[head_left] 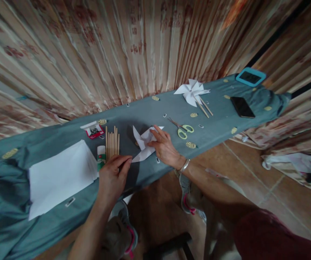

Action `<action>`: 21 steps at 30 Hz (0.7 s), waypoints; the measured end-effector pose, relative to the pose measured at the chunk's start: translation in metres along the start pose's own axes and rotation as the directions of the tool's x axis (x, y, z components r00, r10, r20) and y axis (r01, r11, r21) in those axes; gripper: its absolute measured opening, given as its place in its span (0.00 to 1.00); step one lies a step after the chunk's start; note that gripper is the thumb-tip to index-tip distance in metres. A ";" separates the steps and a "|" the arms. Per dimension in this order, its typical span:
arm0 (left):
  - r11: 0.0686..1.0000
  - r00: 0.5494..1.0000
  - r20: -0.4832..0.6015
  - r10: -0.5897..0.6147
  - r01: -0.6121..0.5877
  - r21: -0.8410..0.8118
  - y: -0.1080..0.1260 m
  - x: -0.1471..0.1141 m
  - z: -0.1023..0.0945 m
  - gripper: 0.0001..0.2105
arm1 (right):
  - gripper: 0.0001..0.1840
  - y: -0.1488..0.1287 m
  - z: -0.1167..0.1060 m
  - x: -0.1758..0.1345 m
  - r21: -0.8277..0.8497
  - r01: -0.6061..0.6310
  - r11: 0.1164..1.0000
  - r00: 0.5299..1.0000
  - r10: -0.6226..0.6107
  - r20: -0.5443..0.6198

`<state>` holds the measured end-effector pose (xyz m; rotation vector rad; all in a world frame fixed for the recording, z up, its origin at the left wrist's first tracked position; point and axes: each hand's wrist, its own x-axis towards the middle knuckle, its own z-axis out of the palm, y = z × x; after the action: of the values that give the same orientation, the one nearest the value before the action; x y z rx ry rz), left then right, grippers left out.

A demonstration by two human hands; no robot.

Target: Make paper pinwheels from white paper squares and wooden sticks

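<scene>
A white paper pinwheel (144, 141) without a stick is between my two hands, over the middle of the cloth. My right hand (166, 146), with a silver bangle at its wrist, grips the pinwheel's right side between thumb and fingers. My left hand (114, 175) is closed in a pinch at the tip of its lower left blade. Just beyond my left hand lie several wooden sticks (112, 141) in a row, and a green and white glue stick (101, 157). Scissors with green handles (182, 130) rest right of my right hand.
White paper sheets (60, 177) lie at left. A small red box (93, 130) of metal bits stands behind the sticks. Finished pinwheels on sticks (193, 94), a black phone (242, 107) and a blue-framed device (251, 77) lie at right. A curtain (112, 54) hangs behind the narrow table.
</scene>
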<state>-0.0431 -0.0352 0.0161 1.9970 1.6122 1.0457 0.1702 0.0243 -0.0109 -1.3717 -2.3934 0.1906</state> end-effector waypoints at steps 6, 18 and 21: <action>1.000 0.999 -0.029 0.012 -0.012 0.004 0.009 0.008 -0.002 0.10 | 0.20 -0.006 -0.005 0.001 0.058 -0.075 0.995 0.997 0.075 0.001; 0.998 0.996 -0.062 -0.059 0.056 -0.040 0.008 0.014 -0.002 0.12 | 0.25 0.008 -0.001 0.008 0.332 -0.129 0.934 0.979 0.173 -0.106; 0.994 0.995 -0.026 -0.097 0.095 -0.053 0.005 0.013 0.001 0.13 | 0.25 0.012 -0.002 0.009 0.390 -0.083 0.917 0.976 0.154 -0.155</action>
<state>-0.0381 -0.0238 0.0228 1.8600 1.6615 1.0732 0.1762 0.0383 -0.0100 -1.2860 -1.9907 0.5126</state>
